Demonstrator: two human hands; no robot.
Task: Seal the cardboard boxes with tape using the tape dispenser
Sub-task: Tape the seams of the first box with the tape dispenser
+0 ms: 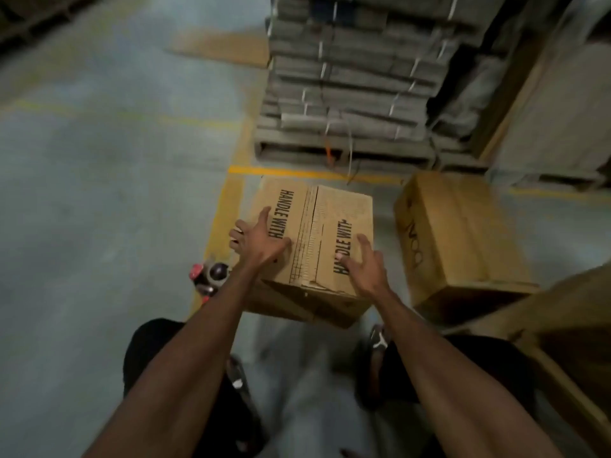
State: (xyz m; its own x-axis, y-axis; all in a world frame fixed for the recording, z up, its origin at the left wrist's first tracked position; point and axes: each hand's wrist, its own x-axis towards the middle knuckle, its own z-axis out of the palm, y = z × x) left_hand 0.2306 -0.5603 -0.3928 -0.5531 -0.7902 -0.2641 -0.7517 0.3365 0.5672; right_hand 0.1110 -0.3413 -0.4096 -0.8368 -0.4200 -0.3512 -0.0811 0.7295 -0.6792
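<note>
A brown cardboard box (325,209) printed "HANDLE WITH" sits on the floor in front of me, its two top flaps closed along a middle seam. My left hand (261,238) rests on the left flap with fingers spread, some reaching over the left edge. My right hand (362,262) presses spread fingers on the right flap near the front edge. A red and black tape dispenser (211,276) lies on the floor just left of the box, partly hidden by my left forearm.
A second cardboard box (463,239) lies on the floor to the right. A pallet of strapped flat cardboard (350,94) stands behind. Yellow floor lines (228,206) run past the box. More cardboard (562,325) is at the lower right. Grey concrete floor stretches left.
</note>
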